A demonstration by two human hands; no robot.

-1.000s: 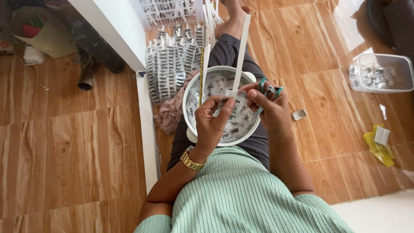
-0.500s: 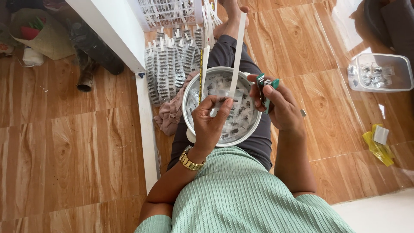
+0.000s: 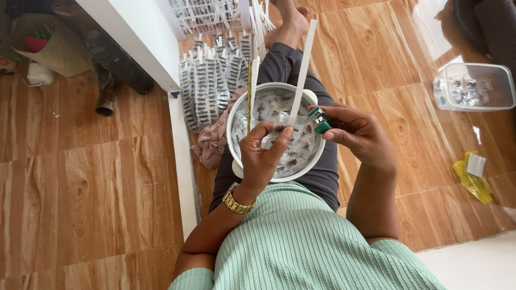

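Over the white bowl on the lap, the left hand fingers pinch a long white strip, its long axis pointing up and away; the right hand fingers grip a green lighter just beside the strip's lower end

I see a mint-green ribbed top, a gold watch, a green lighter, a white strip over a pale grey bowl, dark grey trousers, a yellow wrapper and wood-grain brown floor
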